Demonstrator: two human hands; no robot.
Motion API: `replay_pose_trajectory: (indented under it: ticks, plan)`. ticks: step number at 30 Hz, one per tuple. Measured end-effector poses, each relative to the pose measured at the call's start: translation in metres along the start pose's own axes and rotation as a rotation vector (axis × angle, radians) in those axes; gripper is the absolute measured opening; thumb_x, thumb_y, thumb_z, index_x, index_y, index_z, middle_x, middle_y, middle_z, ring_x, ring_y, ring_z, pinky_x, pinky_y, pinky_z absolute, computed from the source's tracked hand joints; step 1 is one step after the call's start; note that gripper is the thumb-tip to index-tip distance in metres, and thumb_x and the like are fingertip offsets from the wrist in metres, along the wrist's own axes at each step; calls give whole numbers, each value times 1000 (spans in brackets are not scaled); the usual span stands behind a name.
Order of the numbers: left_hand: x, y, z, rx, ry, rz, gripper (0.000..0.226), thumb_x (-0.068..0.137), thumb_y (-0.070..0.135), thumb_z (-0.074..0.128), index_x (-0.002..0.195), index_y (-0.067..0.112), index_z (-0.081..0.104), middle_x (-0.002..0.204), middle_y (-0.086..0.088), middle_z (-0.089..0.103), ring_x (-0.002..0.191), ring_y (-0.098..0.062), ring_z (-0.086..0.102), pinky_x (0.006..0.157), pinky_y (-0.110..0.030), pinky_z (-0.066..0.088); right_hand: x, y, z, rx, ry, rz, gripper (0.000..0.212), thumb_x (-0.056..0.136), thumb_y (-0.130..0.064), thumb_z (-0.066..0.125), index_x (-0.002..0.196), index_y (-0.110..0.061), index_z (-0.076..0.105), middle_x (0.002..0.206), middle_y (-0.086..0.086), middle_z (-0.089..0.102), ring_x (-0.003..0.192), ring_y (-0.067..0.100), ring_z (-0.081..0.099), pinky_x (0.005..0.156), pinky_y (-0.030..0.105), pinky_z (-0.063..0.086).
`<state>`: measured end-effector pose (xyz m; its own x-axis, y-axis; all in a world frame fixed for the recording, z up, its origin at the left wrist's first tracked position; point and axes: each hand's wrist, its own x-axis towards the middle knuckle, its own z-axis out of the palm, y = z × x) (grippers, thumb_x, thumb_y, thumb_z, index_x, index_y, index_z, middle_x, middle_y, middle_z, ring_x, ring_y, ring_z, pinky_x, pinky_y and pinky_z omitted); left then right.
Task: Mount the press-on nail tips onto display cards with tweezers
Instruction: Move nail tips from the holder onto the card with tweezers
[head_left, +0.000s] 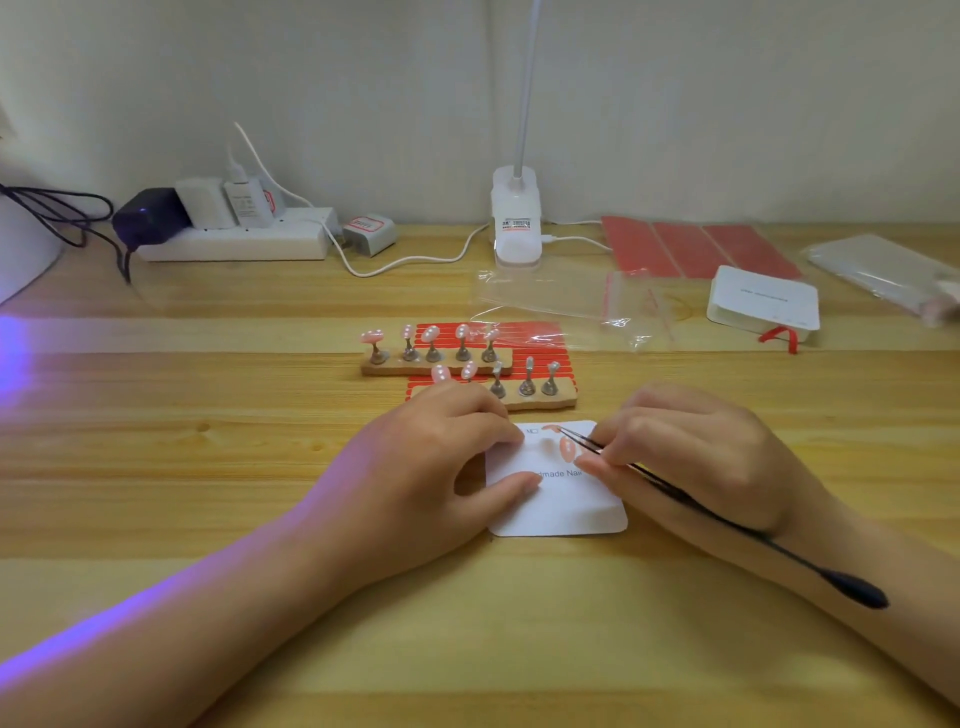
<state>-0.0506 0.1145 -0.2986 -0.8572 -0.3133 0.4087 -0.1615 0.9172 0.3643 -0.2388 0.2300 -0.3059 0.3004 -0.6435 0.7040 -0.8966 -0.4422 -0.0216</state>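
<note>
Item 1: display card (558, 499), white, printed "…dmade Nai…", lay flat on the wooden table (208, 467) just below frame centre.

Item 2: left hand (431, 462) rested on the card's 9 o'clock edge; thumb and fingertips lay flat on the card, pressing it down, curled round nothing.

Item 3: right hand (696, 457), at 3 o'clock of the card, pinched black tweezers (675, 493) between thumb and fingers. The tips pointed to 10 o'clock and met a pink nail tip (567, 448) on the card's upper part. A second pink tip (550, 429) sat at its 11 o'clock, near the card's top edge. Whether the tweezer tips clasped the nail could not be told.

Item 4: two cork strips (436, 364) with small metal stands, at 12 o'clock of the card, lying over a red adhesive sheet (535, 338). The rear strip's stands carried pink nail tips (431, 335); the front strip held two tips at its left, its other stands bare.

Item 5: clear zip bags (561, 296) and a stack of white cards (763, 304) at 1 to 2 o'clock; red sheets (696, 249) behind them.

Item 6: white clip lamp (516, 223) at 12 o'clock by the wall; power strip (234, 241) with plugs at 10 o'clock.
</note>
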Motion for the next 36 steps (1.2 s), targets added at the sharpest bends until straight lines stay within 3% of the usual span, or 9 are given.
replay_pose_trajectory:
  ticks: [11,21,25,29,36]
  plan:
    - [-1,0,0,-2,-8,-1,40,80,45,50,94,13,70,93,5,63,89,-9,55,69,-35,52,4,-5,-3,-153,-68,-195,36,88,-5,52,52,0,55,52,11,52,45,26,46,41,32,39]
    - [0,1,-1,-2,-12,-3,42,80,45,49,95,12,70,93,5,63,88,-11,56,69,-34,52,2,-3,-1,-168,-103,-249,22,75,6,65,60,-7,56,55,10,51,48,24,43,44,30,38]
    - [0,1,-1,-2,-13,-3,42,80,46,49,95,12,70,93,5,63,88,-11,57,69,-35,52,3,-4,-2,-165,-122,-259,29,76,3,65,77,-15,42,57,9,50,52,22,41,48,29,34]
    - [0,0,-1,-6,-13,-1,42,80,45,49,95,12,70,93,5,63,88,-13,58,69,-36,52,6,-7,-4,-146,-138,-240,20,77,2,61,63,-8,53,55,9,51,49,22,42,46,28,34]
    - [0,0,0,3,-10,4,41,80,45,50,95,12,70,94,5,64,88,-12,58,70,-36,52,9,-11,-5,-111,-162,-182,31,86,-7,55,55,-7,51,54,8,51,48,23,41,45,27,32]
